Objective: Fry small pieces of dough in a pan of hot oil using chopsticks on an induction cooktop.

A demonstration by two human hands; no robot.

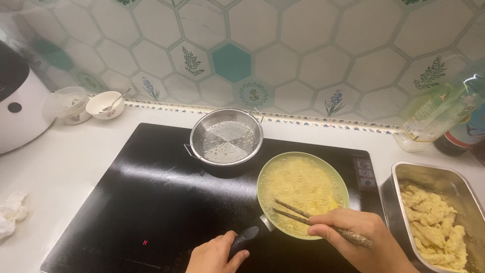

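A white counter below hexagon wall tiles carries a black induction hob (151, 202). On it sits a small green pan (302, 194) full of bubbling yellow oil or batter; which one is hard to tell. The left hand (216, 255) has its fingers wrapped round the pan's black handle (247, 236). The right hand (361, 237) pinches a pair of dark chopsticks (303, 215), tips over the pan. Behind the pan stands a metal strainer basket (226, 136). To the right, a steel tray (404, 177) holds battered pieces (434, 222).
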